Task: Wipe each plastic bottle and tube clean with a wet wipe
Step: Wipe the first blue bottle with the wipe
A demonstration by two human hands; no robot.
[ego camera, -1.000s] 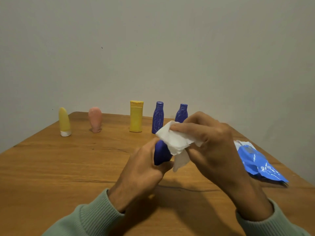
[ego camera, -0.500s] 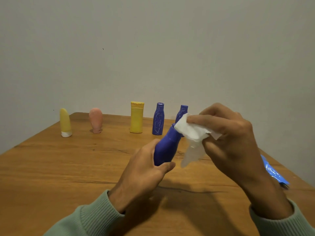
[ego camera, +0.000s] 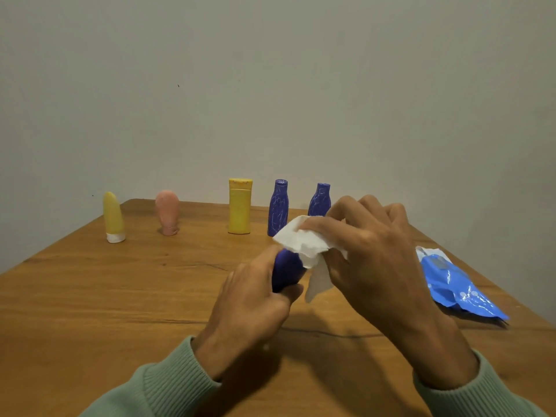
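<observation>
Fingers of the right hand pinch a white wet wipe over the top of a dark blue bottle.

Head view: the left hand curls round the bottle's lower body, holding it above the wooden table; a loose corner of the wipe hangs between the hands. Along the far edge stand a yellow tube, a pink tube, a yellow bottle, a scribbled blue bottle and a second scribbled bottle, partly behind the right hand. A blue wipes pack lies at the right.
</observation>
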